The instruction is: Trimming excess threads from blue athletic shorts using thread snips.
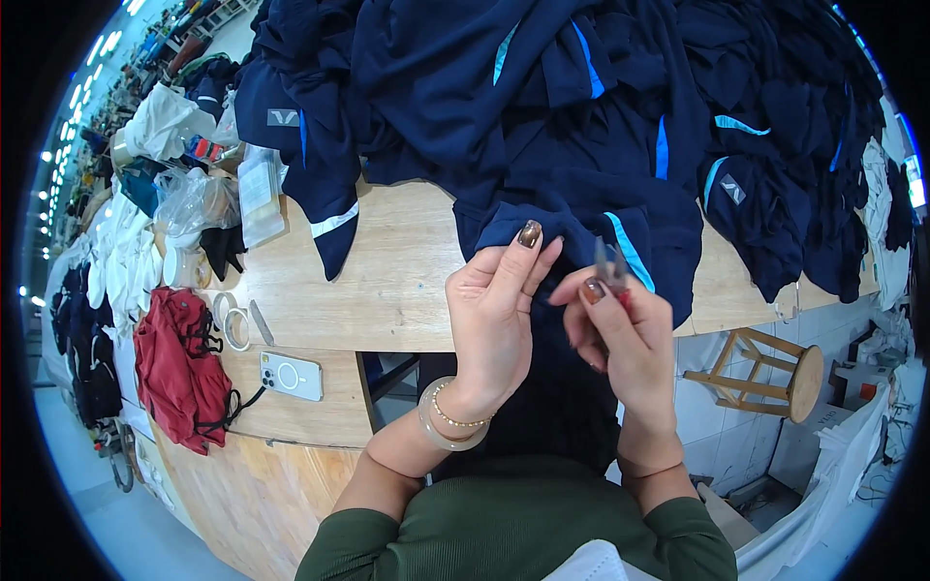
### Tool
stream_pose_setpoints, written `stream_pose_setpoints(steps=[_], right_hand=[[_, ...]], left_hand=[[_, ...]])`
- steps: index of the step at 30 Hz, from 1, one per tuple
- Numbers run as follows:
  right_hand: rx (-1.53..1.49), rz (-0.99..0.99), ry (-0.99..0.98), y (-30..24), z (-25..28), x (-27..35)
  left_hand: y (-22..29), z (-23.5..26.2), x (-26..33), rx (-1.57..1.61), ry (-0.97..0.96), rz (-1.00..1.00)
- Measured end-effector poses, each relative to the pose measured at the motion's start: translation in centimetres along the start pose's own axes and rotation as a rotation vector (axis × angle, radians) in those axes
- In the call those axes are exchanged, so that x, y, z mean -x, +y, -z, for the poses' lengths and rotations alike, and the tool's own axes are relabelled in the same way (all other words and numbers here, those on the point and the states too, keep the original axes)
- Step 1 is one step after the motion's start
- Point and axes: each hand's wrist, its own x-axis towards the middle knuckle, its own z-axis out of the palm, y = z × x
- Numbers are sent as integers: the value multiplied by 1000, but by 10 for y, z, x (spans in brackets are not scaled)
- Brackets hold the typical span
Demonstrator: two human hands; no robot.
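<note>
Navy garment (666, 237) with a light-blue stripe hangs over the wooden desk's (397, 271) near edge, and from where I stand the left hand (494, 305) pinches its cloth. The right hand (620, 334) grasps small red-handled snips (608, 261), blades up, close beside the fabric.

The navy garments (542, 126) are matt cloth, soft and finely smooth, with slightly sleeker light-blue strips (628, 252) let in. The thread snips (605, 263) show grey metal blades. Beneath, the tabletop (397, 261) is pale grained wood with a smooth, low sheen; the stool (806, 382) is wood too, more golden. Crinkled clear plastic makes up the glossy bag (199, 201). The phone (291, 376) has a smooth, shiny back, the red bag (179, 363) is rumpled matt fabric, and the green top (523, 523) is ribbed knit.
</note>
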Motion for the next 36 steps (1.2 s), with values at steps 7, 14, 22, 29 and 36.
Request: stream_pose_setpoints(steps=[7,14,22,29,36], right_hand=[[72,-49,-51,2,-3,-5],[68,-20,-40,3,-3,-6],[52,-3,-24,2,-2,-9],[136,383,227,4,3,-20],[588,628,367,-4,6,-23]], left_hand=[[-1,-1,3,-75,20,-15],[-3,2,4,-127,-5,-38],[-3,3,3,-133,-21,-31],[-10,9,-1,-283,-42,-213],[-12,1,5,-566,9,-396]])
